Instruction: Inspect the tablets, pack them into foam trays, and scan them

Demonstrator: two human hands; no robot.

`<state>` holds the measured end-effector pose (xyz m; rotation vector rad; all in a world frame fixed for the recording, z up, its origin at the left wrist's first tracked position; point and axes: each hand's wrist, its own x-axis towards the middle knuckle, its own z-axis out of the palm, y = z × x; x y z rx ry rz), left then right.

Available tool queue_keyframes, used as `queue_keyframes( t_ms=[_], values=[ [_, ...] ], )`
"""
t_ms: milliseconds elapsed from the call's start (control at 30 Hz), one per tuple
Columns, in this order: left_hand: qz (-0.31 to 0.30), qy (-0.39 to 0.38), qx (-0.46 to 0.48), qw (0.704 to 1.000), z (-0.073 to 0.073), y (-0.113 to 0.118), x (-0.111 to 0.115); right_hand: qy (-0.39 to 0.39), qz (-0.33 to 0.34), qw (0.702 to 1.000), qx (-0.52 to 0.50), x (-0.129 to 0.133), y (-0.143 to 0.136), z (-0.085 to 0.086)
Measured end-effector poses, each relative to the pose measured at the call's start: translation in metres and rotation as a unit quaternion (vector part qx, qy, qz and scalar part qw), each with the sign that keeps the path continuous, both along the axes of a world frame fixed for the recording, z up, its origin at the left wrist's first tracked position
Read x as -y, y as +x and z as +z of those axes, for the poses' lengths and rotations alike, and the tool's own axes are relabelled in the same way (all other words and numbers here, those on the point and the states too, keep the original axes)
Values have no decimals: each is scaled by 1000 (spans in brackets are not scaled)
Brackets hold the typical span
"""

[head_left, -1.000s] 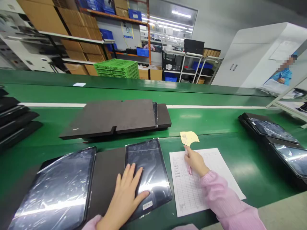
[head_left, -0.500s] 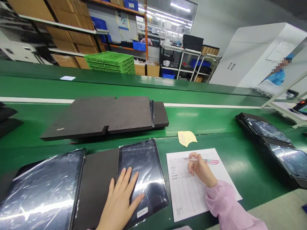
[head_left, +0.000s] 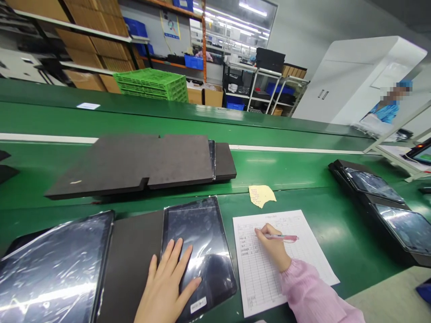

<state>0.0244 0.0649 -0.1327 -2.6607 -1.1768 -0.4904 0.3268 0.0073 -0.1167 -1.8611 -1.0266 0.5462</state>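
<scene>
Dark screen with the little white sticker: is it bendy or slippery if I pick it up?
The screen is probably stiff, since it looks flat with straight edges. Its shiny plastic wrap could make it slippery. It looks glassy, so it might crack if dropped.

A pink pen is held over a partly filled printed form; a film-covered dark tablet is laid just beside the form.

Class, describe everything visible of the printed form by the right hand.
The printed form is a white paper sheet ruled into a grid, with dark entries at upper left, too small to read, and mostly blank rows below. It lies flat, slightly turned, on the green worktop. The right hand, holding a pink pen, appears to rest on it.
</scene>
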Motion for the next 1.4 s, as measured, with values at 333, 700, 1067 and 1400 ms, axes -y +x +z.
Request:
queue_keyframes(
  t_ms=[333, 700, 1067, 1400],
  values=[
    [-8, 28, -4, 1000, 3, 1, 0, -18, 8, 998, 55, -3, 0, -1],
    [-9, 28, -1, 1000, 4, 0, 1, -27, 8, 998, 57, -4, -2, 0],
    [-5, 19, -4, 1000, -2, 0, -1, 69, -15, 997, -26, -6, 6, 18],
    [-35, -4, 8, 999, -12, -2, -14, 163, 275, 912, 256, -161, -51, 81]
  ],
)
